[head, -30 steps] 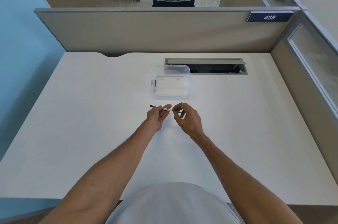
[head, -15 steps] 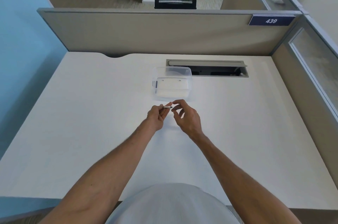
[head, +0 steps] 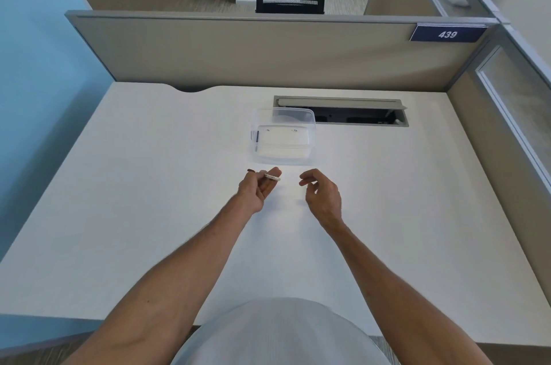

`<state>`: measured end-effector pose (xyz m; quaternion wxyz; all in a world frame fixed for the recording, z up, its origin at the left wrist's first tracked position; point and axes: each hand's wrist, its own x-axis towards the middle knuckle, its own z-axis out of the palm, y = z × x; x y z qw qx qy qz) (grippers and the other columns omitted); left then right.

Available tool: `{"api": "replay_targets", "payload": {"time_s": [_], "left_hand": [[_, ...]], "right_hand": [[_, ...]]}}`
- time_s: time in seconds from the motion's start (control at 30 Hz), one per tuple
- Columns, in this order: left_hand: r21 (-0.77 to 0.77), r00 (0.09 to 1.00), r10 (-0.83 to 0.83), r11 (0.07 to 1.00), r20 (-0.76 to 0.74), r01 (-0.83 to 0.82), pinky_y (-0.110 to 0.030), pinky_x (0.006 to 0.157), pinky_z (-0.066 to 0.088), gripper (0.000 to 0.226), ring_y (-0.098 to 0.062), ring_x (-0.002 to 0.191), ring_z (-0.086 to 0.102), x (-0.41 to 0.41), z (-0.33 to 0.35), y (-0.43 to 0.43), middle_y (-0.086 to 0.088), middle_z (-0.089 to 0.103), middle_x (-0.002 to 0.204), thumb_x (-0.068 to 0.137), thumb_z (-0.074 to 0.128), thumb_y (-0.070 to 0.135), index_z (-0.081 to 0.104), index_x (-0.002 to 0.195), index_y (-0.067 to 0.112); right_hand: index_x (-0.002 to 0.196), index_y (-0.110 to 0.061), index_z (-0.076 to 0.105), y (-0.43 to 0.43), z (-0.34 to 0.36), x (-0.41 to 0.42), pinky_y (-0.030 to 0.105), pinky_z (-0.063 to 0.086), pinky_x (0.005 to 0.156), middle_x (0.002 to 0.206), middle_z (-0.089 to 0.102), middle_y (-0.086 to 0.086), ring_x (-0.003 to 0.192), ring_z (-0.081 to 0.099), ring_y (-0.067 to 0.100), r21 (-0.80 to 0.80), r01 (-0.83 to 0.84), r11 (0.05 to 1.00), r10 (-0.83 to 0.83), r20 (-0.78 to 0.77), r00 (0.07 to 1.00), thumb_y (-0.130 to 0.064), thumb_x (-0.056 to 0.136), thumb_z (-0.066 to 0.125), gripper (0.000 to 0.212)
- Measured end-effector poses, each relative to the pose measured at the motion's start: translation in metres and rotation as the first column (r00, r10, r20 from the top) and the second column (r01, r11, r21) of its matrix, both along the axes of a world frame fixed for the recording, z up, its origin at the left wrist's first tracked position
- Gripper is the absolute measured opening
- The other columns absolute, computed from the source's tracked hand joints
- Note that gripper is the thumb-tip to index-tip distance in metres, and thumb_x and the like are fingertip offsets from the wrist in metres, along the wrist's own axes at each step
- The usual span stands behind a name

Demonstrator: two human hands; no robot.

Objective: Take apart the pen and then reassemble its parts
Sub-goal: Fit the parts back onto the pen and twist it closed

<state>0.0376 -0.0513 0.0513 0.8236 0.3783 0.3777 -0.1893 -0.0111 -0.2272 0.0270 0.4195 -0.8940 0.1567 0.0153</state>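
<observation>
Both our hands were pinching the pen (head: pixel 268 176) together a moment ago, but now our left hand (head: pixel 257 189) alone pinches it above the desk (head: pixel 149 186) while our right hand (head: pixel 323 196) has drawn aside, fingers loosely curled on nothing we can see, so a part may have come off.

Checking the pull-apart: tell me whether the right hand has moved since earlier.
Yes. The right hand moved right, away from the pen, judged against the box.

Left hand (head: pixel 257 189) fingers curled closed, right hand (head: pixel 323 196) loosely cupped, apart
</observation>
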Motion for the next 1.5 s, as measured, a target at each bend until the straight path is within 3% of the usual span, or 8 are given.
{"api": "replay_targets", "payload": {"time_s": [0.1, 0.37, 0.6, 0.7, 0.97, 1.13, 1.33, 1.5], "left_hand": [[0.035, 1.0, -0.025, 0.999, 0.0, 0.025, -0.034, 0.088, 0.063, 0.039, -0.028, 0.101, 0.078, -0.002, 0.001, 0.001, -0.019, 0.071, 0.148, 0.112, 0.049, 0.002, 0.055, 0.15, 0.0], [0.059, 0.999, -0.031, 0.998, -0.008, 0.032, -0.042, 0.112, 0.056, 0.044, -0.037, 0.144, 0.065, -0.007, 0.003, -0.004, -0.02, 0.067, 0.152, 0.114, 0.045, 0.003, 0.05, 0.158, 0.001], [0.054, 1.0, -0.022, 0.998, -0.001, 0.022, -0.038, 0.109, 0.058, 0.022, -0.036, 0.14, 0.067, -0.006, 0.0, -0.003, -0.027, 0.067, 0.15, 0.113, 0.049, 0.001, 0.055, 0.134, 0.004], [0.043, 1.0, -0.024, 0.999, -0.005, 0.024, -0.038, 0.104, 0.06, 0.018, -0.036, 0.144, 0.065, -0.004, 0.001, 0.002, -0.026, 0.067, 0.15, 0.113, 0.049, 0.001, 0.053, 0.13, 0.005], [0.061, 0.997, -0.076, 0.995, -0.008, 0.076, -0.045, 0.122, 0.051, 0.022, -0.04, 0.144, 0.064, -0.004, 0.002, 0.001, -0.023, 0.066, 0.152, 0.112, 0.046, 0.0, 0.053, 0.131, 0.008], [0.048, 0.997, -0.073, 0.996, -0.003, 0.073, -0.043, 0.113, 0.058, 0.022, -0.04, 0.144, 0.065, -0.007, 0.003, -0.003, -0.025, 0.067, 0.15, 0.112, 0.045, 0.0, 0.052, 0.132, 0.007], [0.052, 0.999, -0.05, 0.997, 0.005, 0.049, -0.033, 0.094, 0.064, 0.015, -0.034, 0.126, 0.071, -0.005, 0.002, 0.001, -0.026, 0.069, 0.147, 0.113, 0.046, 0.0, 0.052, 0.103, 0.009], [0.05, 0.999, -0.042, 0.998, 0.012, 0.041, -0.036, 0.097, 0.062, 0.017, -0.036, 0.123, 0.071, -0.007, 0.001, -0.004, -0.025, 0.069, 0.147, 0.114, 0.042, 0.001, 0.049, 0.128, 0.006]], "right_hand": [[0.114, -0.026, 0.073, -0.012, -0.006, -0.004, 0.041, 0.06, 0.081, 0.107, 0.083, -0.011, 0.092, 0.073, 0.019, 0.017, 0.109, 0.994, -0.108, -0.037, 0.993, 0.011, 0.088, 0.042, 0.055], [0.128, -0.017, 0.069, -0.025, -0.022, -0.016, 0.037, 0.055, 0.094, 0.127, 0.076, -0.004, 0.117, 0.072, 0.025, -0.08, 0.071, 0.994, -0.084, -0.181, 0.98, -0.006, 0.102, 0.057, 0.03], [0.13, -0.014, 0.066, -0.02, -0.022, -0.008, 0.042, 0.06, 0.099, 0.132, 0.071, 0.002, 0.119, 0.072, 0.028, -0.195, -0.046, 0.98, -0.006, -0.259, 0.966, -0.028, 0.106, 0.068, 0.029], [0.126, -0.012, 0.067, -0.02, -0.022, -0.005, 0.043, 0.061, 0.097, 0.134, 0.069, 0.005, 0.118, 0.072, 0.032, -0.228, -0.069, 0.971, 0.001, -0.284, 0.959, -0.023, 0.107, 0.065, 0.022], [0.128, -0.011, 0.065, -0.018, -0.02, -0.004, 0.043, 0.059, 0.097, 0.136, 0.067, 0.006, 0.121, 0.071, 0.033, -0.229, -0.076, 0.971, 0.007, -0.289, 0.957, -0.027, 0.106, 0.066, 0.027], [0.123, -0.01, 0.067, -0.015, -0.019, -0.006, 0.044, 0.059, 0.096, 0.133, 0.067, 0.006, 0.118, 0.071, 0.034, -0.26, -0.098, 0.961, 0.018, -0.292, 0.956, -0.015, 0.106, 0.058, 0.02], [0.107, -0.012, 0.067, -0.013, -0.01, -0.006, 0.043, 0.06, 0.087, 0.109, 0.078, 0.003, 0.1, 0.073, 0.033, -0.151, -0.02, 0.988, -0.012, -0.206, 0.978, -0.011, 0.097, 0.062, 0.012], [0.111, -0.02, 0.071, -0.008, 0.002, -0.004, 0.043, 0.062, 0.089, 0.112, 0.079, -0.011, 0.093, 0.074, 0.026, 0.05, -0.051, 0.997, 0.054, -0.059, 0.997, -0.016, 0.098, 0.071, 0.014]]}}
